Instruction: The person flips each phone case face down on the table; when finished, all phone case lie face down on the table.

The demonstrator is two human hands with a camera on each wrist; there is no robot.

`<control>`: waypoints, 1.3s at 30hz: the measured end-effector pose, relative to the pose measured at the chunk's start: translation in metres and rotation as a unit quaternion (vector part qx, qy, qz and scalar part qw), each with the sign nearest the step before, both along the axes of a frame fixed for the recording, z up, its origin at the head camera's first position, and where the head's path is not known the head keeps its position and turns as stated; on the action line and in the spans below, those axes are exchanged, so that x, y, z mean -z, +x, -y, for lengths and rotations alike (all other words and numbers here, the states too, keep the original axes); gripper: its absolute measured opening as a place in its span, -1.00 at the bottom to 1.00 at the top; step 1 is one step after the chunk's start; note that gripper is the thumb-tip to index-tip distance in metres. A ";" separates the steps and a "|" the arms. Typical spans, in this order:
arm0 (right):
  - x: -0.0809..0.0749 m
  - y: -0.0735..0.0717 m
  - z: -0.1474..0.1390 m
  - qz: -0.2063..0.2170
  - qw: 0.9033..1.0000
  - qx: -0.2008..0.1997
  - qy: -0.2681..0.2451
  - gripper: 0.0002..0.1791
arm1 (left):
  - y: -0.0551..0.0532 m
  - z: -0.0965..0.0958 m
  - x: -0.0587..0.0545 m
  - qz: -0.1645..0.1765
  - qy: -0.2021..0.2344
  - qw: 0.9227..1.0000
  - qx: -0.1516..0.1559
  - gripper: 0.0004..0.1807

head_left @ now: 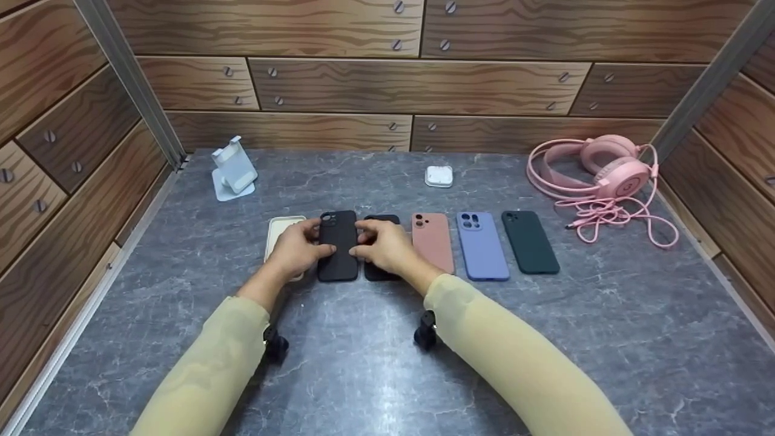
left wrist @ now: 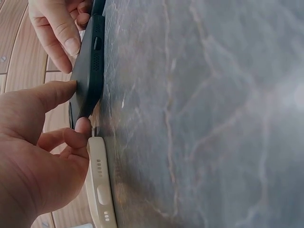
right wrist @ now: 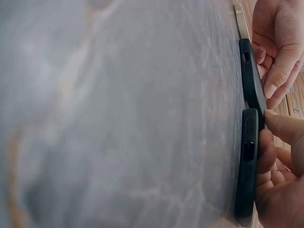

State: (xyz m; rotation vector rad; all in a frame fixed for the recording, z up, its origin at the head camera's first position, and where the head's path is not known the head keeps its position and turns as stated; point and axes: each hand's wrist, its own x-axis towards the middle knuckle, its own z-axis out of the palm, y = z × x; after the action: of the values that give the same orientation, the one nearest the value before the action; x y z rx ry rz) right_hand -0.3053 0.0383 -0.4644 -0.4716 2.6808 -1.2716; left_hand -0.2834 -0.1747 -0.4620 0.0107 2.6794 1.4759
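In the head view a black phone case (head_left: 339, 260) lies on the table between both hands, its camera cutout at the far left corner. My left hand (head_left: 295, 247) grips its left side, the thumb on its back and the fingers at the far corner. From the other side, my right hand (head_left: 387, 245) holds its right edge with thumb and fingertips. Under the right hand lies a second black case (head_left: 381, 274), partly covered. Beneath the left hand is a cream case (head_left: 277, 229), also partly hidden; the left wrist view shows the end of this cream case (left wrist: 100, 185).
To the right lie a pink case (head_left: 437, 236), a lavender case (head_left: 484, 251) and a dark green case (head_left: 530, 242) in the same row. Farther back are a white stand (head_left: 235, 169), a small white case (head_left: 439, 176) and pink headphones (head_left: 620, 175) with a coiled cable.
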 end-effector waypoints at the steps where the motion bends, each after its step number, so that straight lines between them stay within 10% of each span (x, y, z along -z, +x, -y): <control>1: 0.000 0.000 0.000 -0.002 1.000 0.000 0.003 -0.32 | 0.000 0.000 0.000 0.000 0.000 1.000 0.000 -0.18; 25: 0.002 0.000 0.003 -0.046 0.999 -0.017 0.021 -0.39 | 0.005 0.000 -0.002 -0.002 -0.015 1.000 -0.002 -0.26; 39: 0.002 0.002 0.003 -0.039 0.999 -0.006 0.029 -0.38 | 0.012 0.020 -0.024 -0.029 0.024 0.999 -0.019 -0.32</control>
State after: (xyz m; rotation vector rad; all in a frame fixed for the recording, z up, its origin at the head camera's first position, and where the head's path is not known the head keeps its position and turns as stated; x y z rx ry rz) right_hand -0.3037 0.0354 -0.4659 -0.5391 2.7668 -1.1923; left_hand -0.2716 -0.1948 -0.4378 0.0067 2.7032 1.5754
